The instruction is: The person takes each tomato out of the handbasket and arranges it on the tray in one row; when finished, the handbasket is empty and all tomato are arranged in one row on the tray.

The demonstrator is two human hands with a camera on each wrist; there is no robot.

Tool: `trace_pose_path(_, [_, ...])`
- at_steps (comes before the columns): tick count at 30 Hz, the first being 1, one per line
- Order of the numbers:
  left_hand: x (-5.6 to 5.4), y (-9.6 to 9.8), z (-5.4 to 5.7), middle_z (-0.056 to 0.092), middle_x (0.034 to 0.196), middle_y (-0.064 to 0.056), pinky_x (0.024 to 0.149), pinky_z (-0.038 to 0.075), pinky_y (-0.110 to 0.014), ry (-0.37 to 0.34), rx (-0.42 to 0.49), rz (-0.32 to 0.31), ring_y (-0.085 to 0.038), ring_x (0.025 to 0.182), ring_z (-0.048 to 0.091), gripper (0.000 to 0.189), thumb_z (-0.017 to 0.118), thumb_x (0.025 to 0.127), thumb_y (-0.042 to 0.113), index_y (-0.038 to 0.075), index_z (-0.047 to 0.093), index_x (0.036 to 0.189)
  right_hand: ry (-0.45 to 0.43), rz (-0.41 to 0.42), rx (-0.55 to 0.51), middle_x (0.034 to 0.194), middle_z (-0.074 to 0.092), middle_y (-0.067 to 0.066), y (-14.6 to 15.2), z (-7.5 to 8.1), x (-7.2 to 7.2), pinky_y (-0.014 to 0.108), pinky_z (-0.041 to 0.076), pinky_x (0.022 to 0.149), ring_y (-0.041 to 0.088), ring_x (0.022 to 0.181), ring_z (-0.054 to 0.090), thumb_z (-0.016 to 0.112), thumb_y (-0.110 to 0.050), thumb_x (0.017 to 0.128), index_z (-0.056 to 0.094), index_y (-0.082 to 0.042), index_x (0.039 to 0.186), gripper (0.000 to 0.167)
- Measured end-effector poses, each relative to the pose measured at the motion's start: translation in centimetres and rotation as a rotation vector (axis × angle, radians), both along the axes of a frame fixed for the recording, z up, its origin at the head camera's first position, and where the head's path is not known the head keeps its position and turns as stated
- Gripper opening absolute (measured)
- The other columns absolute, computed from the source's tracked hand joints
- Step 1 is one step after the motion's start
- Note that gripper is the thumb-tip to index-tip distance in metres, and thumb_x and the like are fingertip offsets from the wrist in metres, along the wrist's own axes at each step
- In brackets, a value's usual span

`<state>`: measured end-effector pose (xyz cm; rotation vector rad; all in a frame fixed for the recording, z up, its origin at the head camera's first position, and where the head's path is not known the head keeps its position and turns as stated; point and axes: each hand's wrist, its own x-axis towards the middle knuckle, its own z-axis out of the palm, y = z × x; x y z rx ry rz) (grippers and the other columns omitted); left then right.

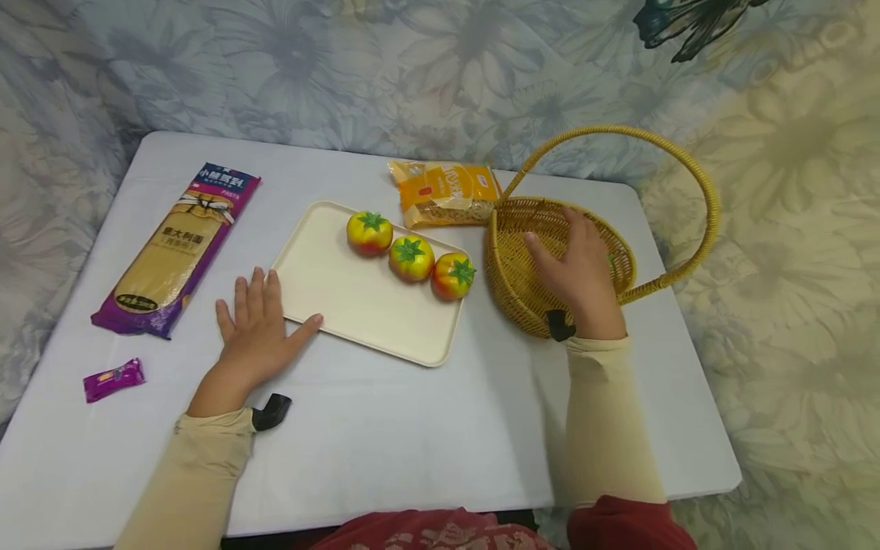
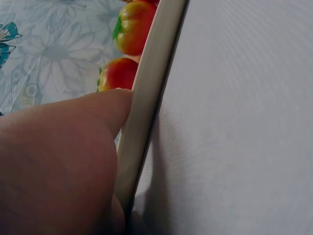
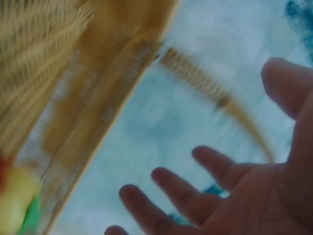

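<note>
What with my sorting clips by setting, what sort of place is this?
Perhaps a staged indoor corner: a white-covered table, a flower-patterned backdrop, and a tray laid beside a wicker basket.

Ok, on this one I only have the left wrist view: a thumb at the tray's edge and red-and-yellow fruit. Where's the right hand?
Observer: The head view shows the right hand at the opening of the woven basket.

Reviewer: Anything behind the tray that I'm missing?

Observer: Yes, an orange packet, behind the tray's right end and beside the basket.

Reviewer: And out to the left of the left hand?

Observer: A small purple packet, lying apart from the hand.
</note>
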<state>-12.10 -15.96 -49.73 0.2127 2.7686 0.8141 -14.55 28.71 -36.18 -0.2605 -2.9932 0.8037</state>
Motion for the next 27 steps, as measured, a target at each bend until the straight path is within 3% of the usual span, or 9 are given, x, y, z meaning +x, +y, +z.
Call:
trace_pose_path(10, [0.1, -0.5, 0.3, -0.028, 0.17, -0.023, 0.11, -0.028, -0.07, -0.004, 0.008, 0.006, -0.044, 0.152, -0.033, 0.114, 0.045, 0.102, 0.072, -0.003, -0.015, 0.164, -0.244, -0.167, -0.006, 0.17, 0.005, 0.036, 5.8, 0.2, -1.4, 0.078, 0.021, 0.114, 0.064, 0.151, 0.011, 0.044, -0.074, 0.101, 0.005, -0.004, 0.17, 0.107])
trace_pose_path(16, [0.4, -0.7, 0.0, -0.028, 0.17, -0.025, 0.11, -0.028, -0.071, -0.007, 0.021, 0.007, -0.045, 0.152, -0.033, 0.114, 0.044, 0.102, 0.073, -0.003, -0.015, 0.164, -0.33, -0.254, -0.006, 0.166, 0.012, 0.039, 6.8, -0.3, -2.5, 0.075, 0.022, 0.115, 0.064, 0.149, 0.016, 0.046, -0.074, 0.1, 0.006, 0.001, 0.168, 0.109])
trace_pose_path(22, [0.3, -0.5, -0.1, -0.026, 0.17, -0.025, 0.11, -0.028, -0.071, 0.01, 0.028, 0.0, -0.046, 0.153, -0.032, 0.115, 0.044, 0.102, 0.073, -0.004, -0.013, 0.165, -0.381, -0.332, 0.0, 0.163, 0.019, 0.042, 7.0, -0.8, -2.5, 0.073, 0.026, 0.116, 0.064, 0.147, 0.02, 0.051, -0.068, 0.102, 0.011, 0.009, 0.165, 0.107])
trace_pose_path(27, [0.2, -0.2, -0.1, -0.026, 0.17, -0.025, 0.11, -0.028, -0.071, 0.015, 0.03, -0.009, -0.046, 0.153, -0.032, 0.115, 0.044, 0.102, 0.073, -0.004, -0.014, 0.165, -0.375, -0.329, 0.005, 0.155, 0.037, 0.041, 7.5, -1.0, -2.1, 0.068, 0.037, 0.112, 0.06, 0.139, 0.039, 0.054, -0.061, 0.103, 0.028, 0.015, 0.158, 0.098])
